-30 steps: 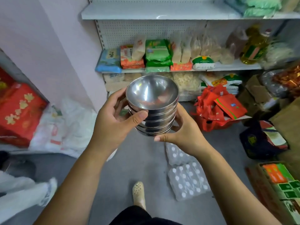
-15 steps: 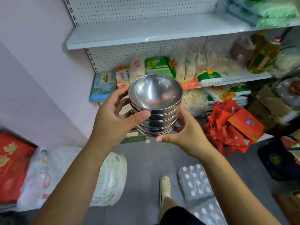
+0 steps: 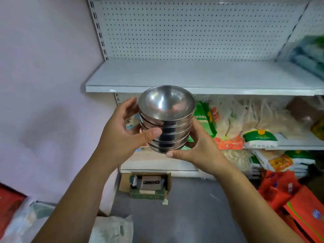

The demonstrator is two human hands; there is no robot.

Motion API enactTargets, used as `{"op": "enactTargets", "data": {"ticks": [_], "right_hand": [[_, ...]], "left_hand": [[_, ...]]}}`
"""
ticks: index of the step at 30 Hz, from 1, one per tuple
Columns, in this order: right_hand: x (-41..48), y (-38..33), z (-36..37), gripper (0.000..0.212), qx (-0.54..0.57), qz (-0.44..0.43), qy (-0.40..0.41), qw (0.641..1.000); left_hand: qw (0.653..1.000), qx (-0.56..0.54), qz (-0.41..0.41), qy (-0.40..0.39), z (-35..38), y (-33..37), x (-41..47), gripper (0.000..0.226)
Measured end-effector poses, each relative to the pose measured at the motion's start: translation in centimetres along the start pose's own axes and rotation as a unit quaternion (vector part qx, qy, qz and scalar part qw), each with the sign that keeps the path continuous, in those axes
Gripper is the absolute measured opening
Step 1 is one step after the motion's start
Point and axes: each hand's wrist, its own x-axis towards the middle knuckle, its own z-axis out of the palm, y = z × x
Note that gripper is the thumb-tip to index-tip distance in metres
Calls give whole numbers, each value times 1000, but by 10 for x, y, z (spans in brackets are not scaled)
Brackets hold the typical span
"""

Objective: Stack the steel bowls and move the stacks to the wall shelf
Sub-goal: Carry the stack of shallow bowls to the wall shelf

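A stack of several shiny steel bowls (image 3: 166, 118) sits upright between both my hands at chest height. My left hand (image 3: 122, 135) wraps the stack's left side, thumb pressed across the front. My right hand (image 3: 198, 151) cups it from below and from the right. The white wall shelf (image 3: 201, 76) with a pegboard back runs just behind and slightly above the stack's rim; the board's visible surface is bare on the left and middle.
Green and blue packs (image 3: 308, 55) lie at the shelf's right end. The lower shelf (image 3: 298, 146) holds bagged dry goods. An open cardboard box (image 3: 147, 186) stands on the grey floor under the unit. Red bags (image 3: 294, 199) pile at right, white sacks (image 3: 112, 228) at left.
The view has tilted up and closed in on the shelving. The bowl stack, still held by both hands, has risen toward the level of the bare white shelf.
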Motion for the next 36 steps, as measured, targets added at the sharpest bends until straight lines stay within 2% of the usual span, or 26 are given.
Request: {"op": "enactTargets", "data": {"ticks": [4, 12, 17, 21, 27, 36], "right_hand": [[73, 7, 10, 93, 3, -7, -28, 1000], [222, 5, 48, 94, -41, -27, -38, 998], [314, 9, 76, 106, -43, -19, -33, 998], [375, 22, 99, 106, -48, -11, -25, 998], [434, 47, 122, 103, -71, 9, -33, 997], [479, 80, 127, 99, -99, 10, -69, 993]], "left_hand": [[999, 25, -6, 21, -23, -17, 56, 91], [999, 30, -15, 29, -98, -39, 184, 96], [998, 63, -8, -20, -148, -46, 267, 93], [993, 103, -20, -54, -176, -60, 325, 93], [993, 98, -47, -43, -200, -101, 378, 91], [992, 90, -82, -11, -201, -142, 404, 90]]}}
